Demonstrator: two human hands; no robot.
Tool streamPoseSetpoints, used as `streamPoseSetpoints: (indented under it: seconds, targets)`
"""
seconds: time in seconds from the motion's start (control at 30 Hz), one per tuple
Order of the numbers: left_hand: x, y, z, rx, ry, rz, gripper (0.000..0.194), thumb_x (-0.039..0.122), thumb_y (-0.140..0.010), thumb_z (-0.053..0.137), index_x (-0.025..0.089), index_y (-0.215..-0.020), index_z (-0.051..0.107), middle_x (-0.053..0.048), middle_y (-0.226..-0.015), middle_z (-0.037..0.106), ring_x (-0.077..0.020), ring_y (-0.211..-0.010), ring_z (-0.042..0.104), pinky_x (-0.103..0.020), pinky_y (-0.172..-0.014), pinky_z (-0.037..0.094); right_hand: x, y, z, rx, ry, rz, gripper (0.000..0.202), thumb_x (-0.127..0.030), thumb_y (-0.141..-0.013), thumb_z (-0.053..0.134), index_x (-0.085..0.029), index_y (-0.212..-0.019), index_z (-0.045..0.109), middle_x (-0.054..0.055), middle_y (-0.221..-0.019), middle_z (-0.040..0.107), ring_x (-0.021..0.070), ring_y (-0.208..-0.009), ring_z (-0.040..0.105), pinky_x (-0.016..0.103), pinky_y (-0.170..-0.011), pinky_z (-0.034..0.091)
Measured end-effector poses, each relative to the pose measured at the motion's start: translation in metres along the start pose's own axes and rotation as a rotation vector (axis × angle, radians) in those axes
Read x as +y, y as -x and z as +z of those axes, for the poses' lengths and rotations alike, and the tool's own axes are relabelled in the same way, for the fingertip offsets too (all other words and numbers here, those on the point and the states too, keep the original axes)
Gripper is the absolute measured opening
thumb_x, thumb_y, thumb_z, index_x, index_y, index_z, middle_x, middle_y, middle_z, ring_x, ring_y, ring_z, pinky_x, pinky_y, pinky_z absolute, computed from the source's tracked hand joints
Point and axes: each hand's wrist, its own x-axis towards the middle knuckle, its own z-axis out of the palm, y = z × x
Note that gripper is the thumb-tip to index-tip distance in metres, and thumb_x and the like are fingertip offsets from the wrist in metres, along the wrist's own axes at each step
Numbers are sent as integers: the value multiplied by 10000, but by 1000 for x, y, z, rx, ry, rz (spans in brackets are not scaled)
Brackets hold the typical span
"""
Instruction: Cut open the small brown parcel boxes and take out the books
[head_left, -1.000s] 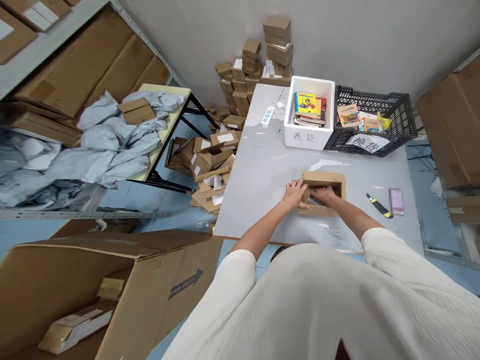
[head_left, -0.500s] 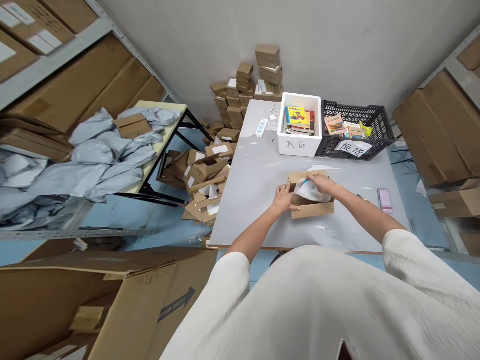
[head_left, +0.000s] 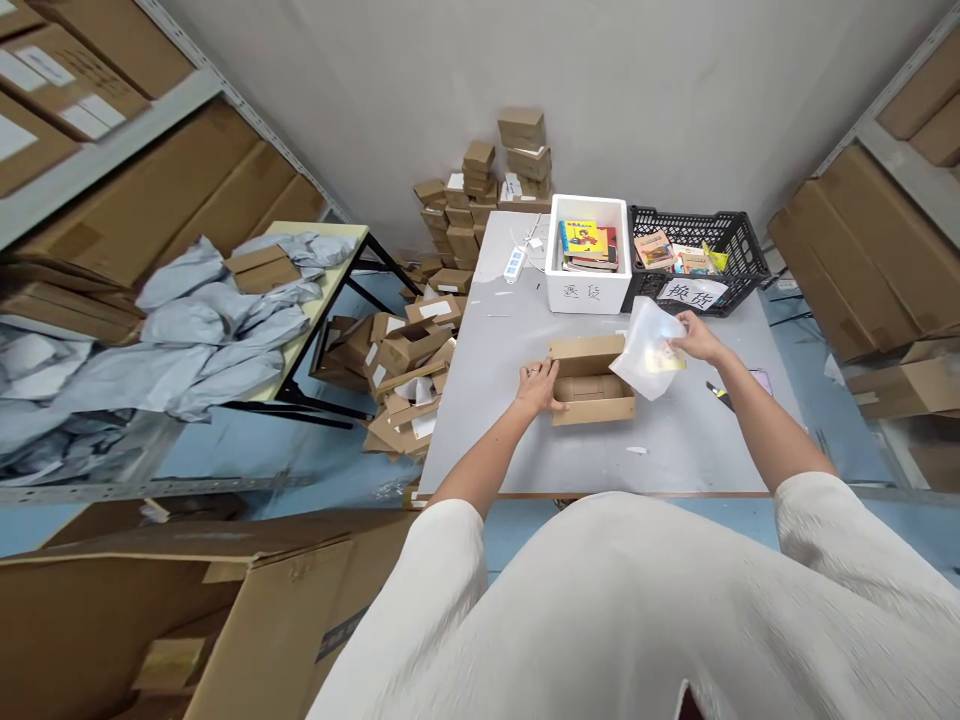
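Note:
An open cardboard box (head_left: 596, 411) sits on the grey table, with nothing but its bare bottom showing inside. Gripping its left end is my left hand (head_left: 537, 386), thumb at the front corner and fingers over the edge. My right hand (head_left: 697, 338) pinches a white translucent packet (head_left: 643, 345) by its right side, holding it tilted above the table just right of the box. Something yellow and bluish shows through the wrapping; its kind is not clear. A black and yellow cutter (head_left: 718, 394) lies near my right forearm, which partly hides a phone-like thing (head_left: 761, 380).
At the table's back stand a white foam box (head_left: 589, 294) with books and a black crate (head_left: 742, 285) with more books. A power strip (head_left: 515, 264) lies left of them. Cardboard boxes (head_left: 412, 350) pile up beside the table; grey parcels (head_left: 210, 330) cover a side table.
My right hand has lifted the white packet out of the box and carried it right. My left hand stays on the box's left end. The view has shifted slightly.

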Motion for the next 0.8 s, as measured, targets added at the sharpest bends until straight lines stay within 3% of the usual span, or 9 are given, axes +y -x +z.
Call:
streamPoseSetpoints:
  seconds: [0.17, 0.3, 0.5, 0.63, 0.8]
  targets:
    - [4, 0, -3, -26, -15, -10, 1360, 773, -749, 827, 234, -1802, 157, -229, -1837, 215, -528, -1582, 305, -644, -1251, 266, 51, 27, -13, 136, 156, 267, 568, -197, -620, 787, -264, -1105, 499, -23, -876, 668, 202, -789, 629, 297, -741, 532]
    - [8, 2, -7, -55, -49, -31, 1361, 755, -751, 839, 248, -1804, 143, -223, -1847, 187, -515, -1589, 306, -622, -1245, 285, 86, 44, -7, 129, 366, 389, 576, -146, -646, 755, -262, -1162, 529, 9, -942, 703, 226, -856, 643, 307, -808, 530]
    - [11, 4, -9, -90, -75, -47, 1372, 774, -754, 837, 271, -1810, 118, -209, -1862, 142, -507, -1584, 311, -601, -1221, 313, 123, 72, 46, -5, 401, 491, 610, -108, -657, 747, -252, -1219, 558, 30, -947, 724, 249, -882, 684, 306, -831, 536]
    - [12, 6, -8, -108, -71, -65, 1370, 768, -761, 833, 290, -1812, 96, -190, -1877, 79, -513, -1603, 277, -601, -1214, 321, 143, 84, 84, -51, 357, 532, 581, -178, -708, 796, -249, -1233, 556, 37, -980, 741, 256, -948, 708, 311, -862, 555]
    - [12, 8, -5, -118, -69, -76, 1340, 737, -773, 830, 277, -1810, 118, -185, -1880, 68, -511, -1612, 278, -602, -1232, 314, 161, 93, 109, -130, 344, 531, 680, -221, -739, 793, -242, -1372, 547, 109, -1176, 753, 297, -1122, 709, 379, -977, 572]
